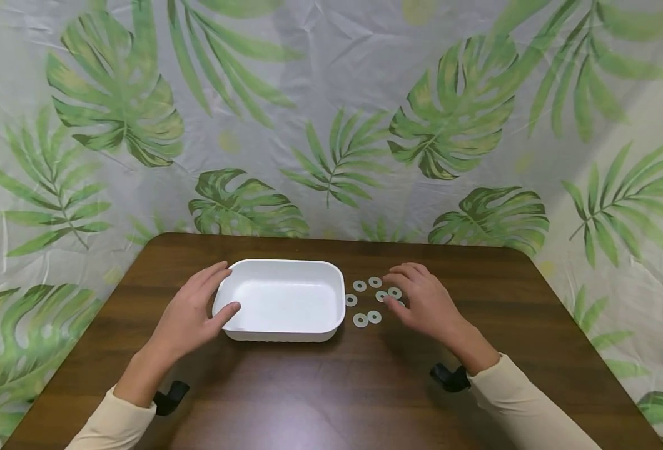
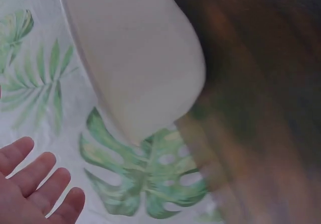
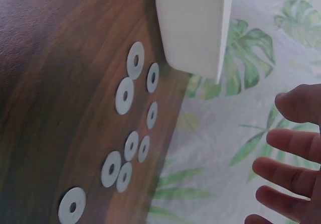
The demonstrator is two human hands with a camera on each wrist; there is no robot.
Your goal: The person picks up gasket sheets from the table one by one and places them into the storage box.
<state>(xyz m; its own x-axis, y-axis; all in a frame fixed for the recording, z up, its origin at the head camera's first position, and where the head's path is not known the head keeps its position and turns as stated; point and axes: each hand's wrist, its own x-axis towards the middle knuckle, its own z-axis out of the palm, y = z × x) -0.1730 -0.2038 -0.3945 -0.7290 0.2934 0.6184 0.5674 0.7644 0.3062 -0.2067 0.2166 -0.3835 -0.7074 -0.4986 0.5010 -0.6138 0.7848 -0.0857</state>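
A white rectangular plastic tray [image 1: 281,307] with rounded corners stands on the wooden table, with nothing lying in it. My left hand [image 1: 187,312] is at the tray's left end, fingers spread and thumb overlapping the rim in the head view. To the right of the tray lie several flat pale washers [image 1: 356,323], each with a round hole. Over the right part of this group hovers my right hand [image 1: 426,301], its fingers loosely bent and partly hiding some washers. In the right wrist view its fingers [image 3: 288,178] hold nothing, and the washers [image 3: 131,96] lie flat, a few touching.
The dark brown table [image 1: 309,394] has its back edge close behind the tray. A white cloth with green leaf prints [image 1: 343,75] hangs behind and beside it. Black straps [image 1: 450,377] sit at both wrists, next to light sleeves [image 1: 525,400].
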